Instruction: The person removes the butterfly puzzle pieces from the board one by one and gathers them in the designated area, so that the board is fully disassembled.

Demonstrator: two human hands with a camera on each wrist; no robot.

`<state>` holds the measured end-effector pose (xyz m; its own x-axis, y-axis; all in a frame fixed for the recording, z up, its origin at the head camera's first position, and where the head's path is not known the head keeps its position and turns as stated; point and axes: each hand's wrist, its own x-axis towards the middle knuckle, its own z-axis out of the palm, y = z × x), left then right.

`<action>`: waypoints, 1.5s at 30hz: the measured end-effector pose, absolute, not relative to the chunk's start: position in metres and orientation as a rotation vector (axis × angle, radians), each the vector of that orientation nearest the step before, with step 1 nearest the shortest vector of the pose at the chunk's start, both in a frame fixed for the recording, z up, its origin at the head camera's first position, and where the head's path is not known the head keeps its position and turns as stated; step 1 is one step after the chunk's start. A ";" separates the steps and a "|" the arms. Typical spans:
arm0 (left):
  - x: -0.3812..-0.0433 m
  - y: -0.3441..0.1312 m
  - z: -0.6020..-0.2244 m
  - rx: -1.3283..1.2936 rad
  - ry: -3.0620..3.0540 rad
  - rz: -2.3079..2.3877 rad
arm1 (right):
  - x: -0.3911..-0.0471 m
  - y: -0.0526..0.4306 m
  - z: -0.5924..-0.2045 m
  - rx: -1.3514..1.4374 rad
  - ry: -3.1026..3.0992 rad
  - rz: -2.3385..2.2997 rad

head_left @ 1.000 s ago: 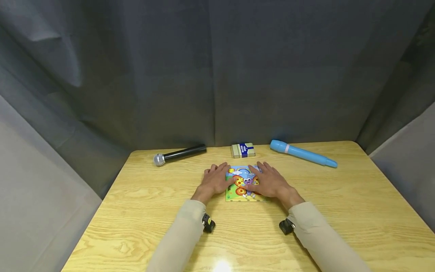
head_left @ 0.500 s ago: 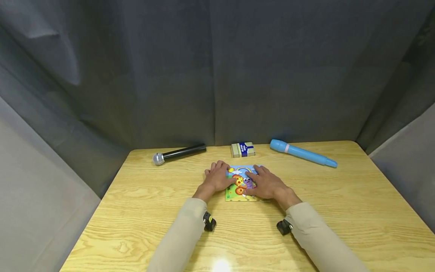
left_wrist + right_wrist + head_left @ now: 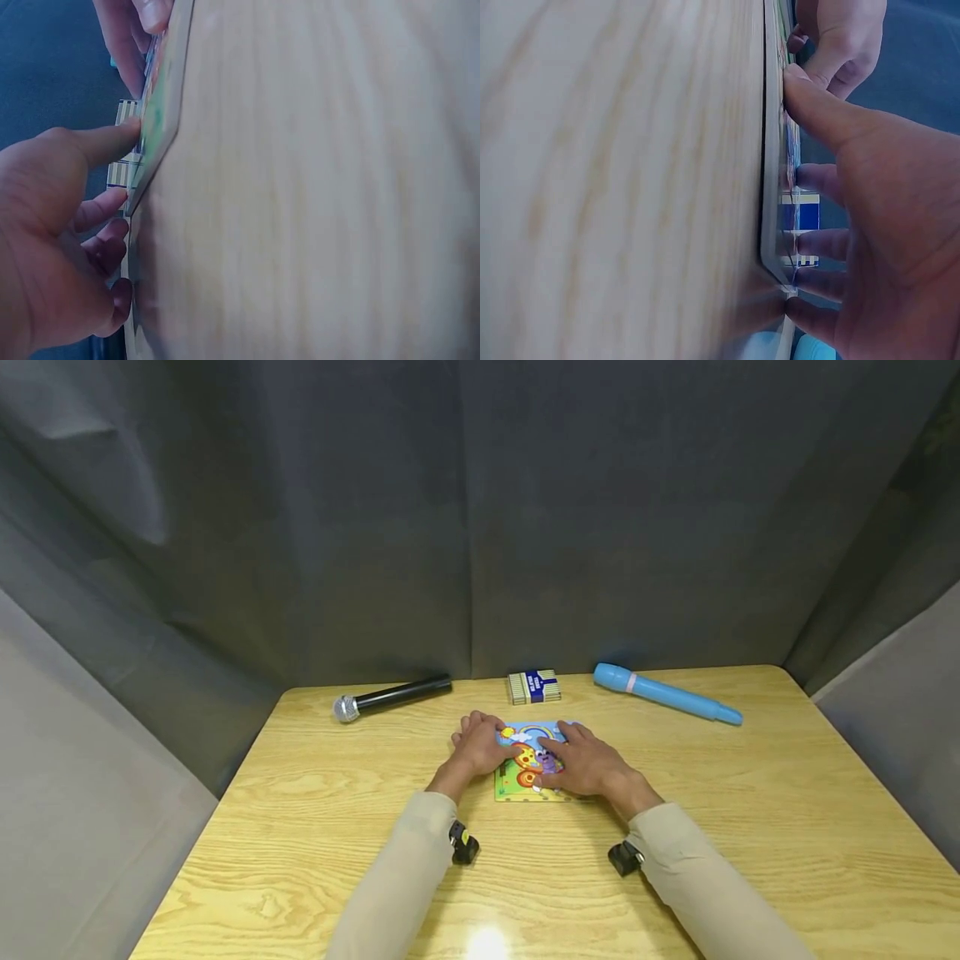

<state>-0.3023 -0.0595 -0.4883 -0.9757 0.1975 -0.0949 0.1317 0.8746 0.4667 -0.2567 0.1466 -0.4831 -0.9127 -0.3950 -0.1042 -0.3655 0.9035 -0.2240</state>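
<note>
A flat board with a bright cartoon butterfly picture [image 3: 513,787] lies on the wooden table between both hands. The left hand [image 3: 477,750] is at its left side. In the left wrist view that thumb [image 3: 112,141] rests on the picture, while the index fingertip meets the edge and the other fingers bend loosely beside it. The right hand [image 3: 592,763] lies over the right part of the picture, hiding some of it. Seen from the right wrist, its thumb [image 3: 817,105] touches the board's face [image 3: 772,187], and spread fingers reach its far side.
Along the back of the table [image 3: 315,860] lie a black microphone [image 3: 401,695] with a silver head, a striped box with a blue band [image 3: 534,687] and a light blue, microphone-shaped tube [image 3: 671,695]. Dark cloth [image 3: 472,527] hangs behind the table.
The right hand has shifted slightly left and covers more of the picture. The left fingers have drawn in closer to the board's edge. The board stays in place.
</note>
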 end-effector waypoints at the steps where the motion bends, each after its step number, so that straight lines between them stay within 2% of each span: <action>1: -0.302 -0.059 -0.488 0.243 2.902 0.718 | -0.256 0.146 -0.483 -0.592 2.920 -0.302; 12: -0.300 -0.057 -0.486 0.204 2.897 0.731 | -0.254 0.145 -0.482 -0.610 2.915 -0.272; 28: -0.300 -0.065 -0.490 0.364 2.908 0.734 | -0.256 0.146 -0.483 -0.595 2.909 -0.279; 45: -0.300 -0.080 -0.491 0.408 2.954 0.741 | -0.254 0.145 -0.483 -0.584 2.902 -0.319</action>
